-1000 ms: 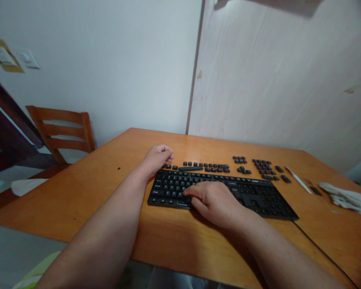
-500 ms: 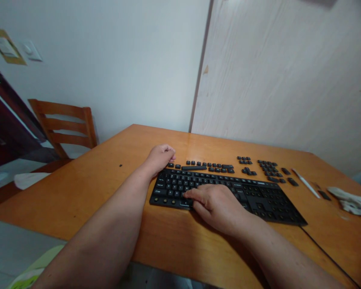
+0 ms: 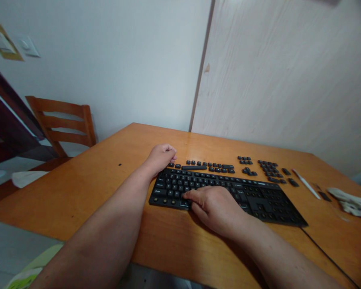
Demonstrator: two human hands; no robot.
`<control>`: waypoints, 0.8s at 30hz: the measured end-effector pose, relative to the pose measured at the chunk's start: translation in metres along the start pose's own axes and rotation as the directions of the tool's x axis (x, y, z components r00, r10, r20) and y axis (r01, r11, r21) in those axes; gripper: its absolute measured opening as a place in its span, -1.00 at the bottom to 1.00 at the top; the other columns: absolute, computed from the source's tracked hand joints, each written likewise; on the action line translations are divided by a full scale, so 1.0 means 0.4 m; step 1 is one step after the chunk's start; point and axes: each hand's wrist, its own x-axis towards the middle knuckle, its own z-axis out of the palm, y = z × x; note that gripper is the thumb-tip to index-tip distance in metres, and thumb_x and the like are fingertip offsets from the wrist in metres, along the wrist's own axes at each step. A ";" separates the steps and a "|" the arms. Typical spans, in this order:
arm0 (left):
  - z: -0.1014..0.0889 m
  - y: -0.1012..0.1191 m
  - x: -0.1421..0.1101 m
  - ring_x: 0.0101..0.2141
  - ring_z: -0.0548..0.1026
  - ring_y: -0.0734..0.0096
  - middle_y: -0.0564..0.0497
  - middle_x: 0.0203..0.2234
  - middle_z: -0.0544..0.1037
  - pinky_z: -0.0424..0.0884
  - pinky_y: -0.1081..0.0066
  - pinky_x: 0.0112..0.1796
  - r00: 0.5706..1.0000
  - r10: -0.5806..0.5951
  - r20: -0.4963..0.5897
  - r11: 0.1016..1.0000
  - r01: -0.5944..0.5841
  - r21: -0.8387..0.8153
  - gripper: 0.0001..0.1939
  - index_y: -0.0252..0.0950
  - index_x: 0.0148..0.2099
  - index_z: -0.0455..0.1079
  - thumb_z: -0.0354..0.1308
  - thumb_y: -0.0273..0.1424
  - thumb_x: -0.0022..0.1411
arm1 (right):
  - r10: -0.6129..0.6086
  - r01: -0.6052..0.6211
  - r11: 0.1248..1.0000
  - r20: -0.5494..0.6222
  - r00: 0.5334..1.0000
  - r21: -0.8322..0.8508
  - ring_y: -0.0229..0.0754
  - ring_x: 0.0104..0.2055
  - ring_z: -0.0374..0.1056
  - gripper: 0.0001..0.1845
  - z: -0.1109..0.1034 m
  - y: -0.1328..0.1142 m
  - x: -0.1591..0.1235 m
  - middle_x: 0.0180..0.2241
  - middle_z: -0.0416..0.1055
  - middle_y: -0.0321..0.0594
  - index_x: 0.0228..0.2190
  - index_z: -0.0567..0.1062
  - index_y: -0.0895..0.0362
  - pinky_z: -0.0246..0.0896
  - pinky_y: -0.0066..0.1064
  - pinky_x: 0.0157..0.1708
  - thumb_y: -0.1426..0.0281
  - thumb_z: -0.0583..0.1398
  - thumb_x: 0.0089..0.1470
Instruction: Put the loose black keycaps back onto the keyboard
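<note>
A black keyboard (image 3: 174,203) lies on the wooden table, its left and middle parts fitted with keycaps, while bare key posts show along the bottom left and over the right part. My right hand (image 3: 215,206) rests over the middle of it, index finger stretched onto a key near the bottom row and thumb apart below; its other fingers are mostly hidden. My left hand (image 3: 162,155) is curled closed just beyond the keyboard's top left corner; whatever is inside it is hidden. Close beside it are loose keycaps (image 3: 177,165) and a long space bar (image 3: 194,167).
More loose keycaps (image 3: 267,168) sit in groups behind the keyboard. To the right are a white pen-like stick (image 3: 307,184), a small dark piece (image 3: 324,196) and a pale cloth (image 3: 350,200). A cable (image 3: 327,255) runs off the keyboard's right end. A chair (image 3: 63,120) stands at left.
The view has shifted very slightly. My right index finger stays on about the same key, and my left hand remains closed in the same place.
</note>
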 end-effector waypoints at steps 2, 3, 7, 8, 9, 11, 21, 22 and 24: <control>-0.002 0.004 -0.001 -0.46 0.51 0.39 -0.04 -0.48 0.59 0.39 0.43 -0.40 1.000 0.000 -0.006 1.000 0.000 -0.006 -0.81 -0.28 -0.39 0.38 0.17 -0.24 0.13 | -0.005 0.005 1.000 -0.002 1.000 0.005 -0.12 -0.15 0.49 -0.60 0.000 0.001 0.000 -0.18 0.60 -0.20 -0.05 0.58 0.05 0.28 -0.34 -0.10 0.46 0.05 0.17; -0.003 0.005 -0.002 -0.46 0.51 0.39 -0.04 -0.47 0.59 0.39 0.43 -0.40 1.000 0.000 -0.011 1.000 0.000 -0.011 -0.81 -0.28 -0.39 0.39 0.17 -0.25 0.13 | -0.008 0.009 1.000 -0.009 1.000 0.009 -0.12 -0.14 0.49 -0.60 0.000 0.002 -0.001 -0.18 0.59 -0.20 -0.06 0.58 0.05 0.28 -0.34 -0.09 0.45 0.06 0.17; -0.013 0.011 0.000 -0.46 0.50 0.39 -0.05 -0.47 0.59 0.38 0.43 -0.40 0.999 0.006 -0.049 0.999 -0.008 -0.042 -0.80 -0.28 -0.39 0.39 0.18 -0.24 0.11 | -0.002 0.003 1.000 -0.051 0.999 0.022 -0.14 -0.16 0.48 -0.60 -0.004 0.005 -0.002 -0.21 0.59 -0.20 -0.06 0.58 0.06 0.28 -0.35 -0.09 0.45 0.05 0.17; -0.016 0.012 0.001 -0.46 0.50 0.39 -0.05 -0.47 0.58 0.38 0.43 -0.39 0.998 0.006 -0.063 0.999 -0.009 -0.050 -0.81 -0.28 -0.39 0.39 0.19 -0.25 0.11 | -0.001 0.002 1.000 -0.056 0.998 0.024 -0.14 -0.16 0.48 -0.60 -0.005 0.005 -0.003 -0.22 0.59 -0.20 -0.06 0.58 0.06 0.28 -0.35 -0.10 0.46 0.05 0.17; -0.019 0.014 0.002 -0.45 0.50 0.40 -0.05 -0.48 0.58 0.38 0.44 -0.39 0.997 0.005 -0.079 0.999 -0.010 -0.054 -0.82 -0.28 -0.40 0.39 0.19 -0.26 0.10 | -0.002 0.004 1.000 -0.057 0.998 0.025 -0.14 -0.16 0.48 -0.60 -0.006 0.004 -0.004 -0.22 0.59 -0.20 -0.06 0.58 0.06 0.28 -0.36 -0.10 0.46 0.05 0.17; -0.026 0.019 0.002 -0.45 0.49 0.40 -0.05 -0.49 0.58 0.38 0.44 -0.37 0.993 0.000 -0.117 0.999 -0.006 -0.050 -0.83 -0.28 -0.42 0.38 0.19 -0.28 0.09 | -0.011 0.012 1.000 -0.059 0.998 0.024 -0.15 -0.17 0.48 -0.60 -0.007 0.002 -0.005 -0.22 0.59 -0.21 -0.06 0.58 0.05 0.29 -0.36 -0.10 0.46 0.06 0.16; -0.044 0.031 0.005 -0.50 0.48 0.41 -0.06 -0.53 0.55 0.36 0.43 -0.41 0.967 -0.063 -0.248 0.998 0.059 -0.024 -0.86 -0.31 -0.44 0.38 0.14 -0.35 0.11 | -0.032 0.032 0.999 -0.026 0.999 -0.004 -0.12 -0.15 0.50 -0.60 0.008 0.006 -0.002 -0.18 0.60 -0.20 -0.06 0.59 0.07 0.31 -0.33 -0.09 0.46 0.05 0.18; -0.043 0.030 0.005 -0.50 0.48 0.41 -0.06 -0.53 0.55 0.36 0.43 -0.41 0.967 -0.066 -0.246 0.998 0.061 -0.026 -0.86 -0.31 -0.44 0.38 0.14 -0.35 0.10 | -0.028 0.028 1.000 -0.025 0.999 0.001 -0.12 -0.14 0.50 -0.60 0.009 0.006 -0.002 -0.17 0.60 -0.19 -0.06 0.59 0.08 0.30 -0.33 -0.07 0.46 0.06 0.17; -0.041 0.026 0.006 -0.50 0.49 0.40 -0.06 -0.53 0.55 0.36 0.43 -0.41 0.969 -0.063 -0.240 0.998 0.059 -0.024 -0.87 -0.31 -0.44 0.38 0.14 -0.36 0.10 | -0.027 0.027 1.000 -0.025 0.999 0.008 -0.12 -0.12 0.50 -0.60 0.009 0.006 -0.003 -0.16 0.60 -0.19 -0.06 0.59 0.08 0.30 -0.33 -0.06 0.47 0.06 0.17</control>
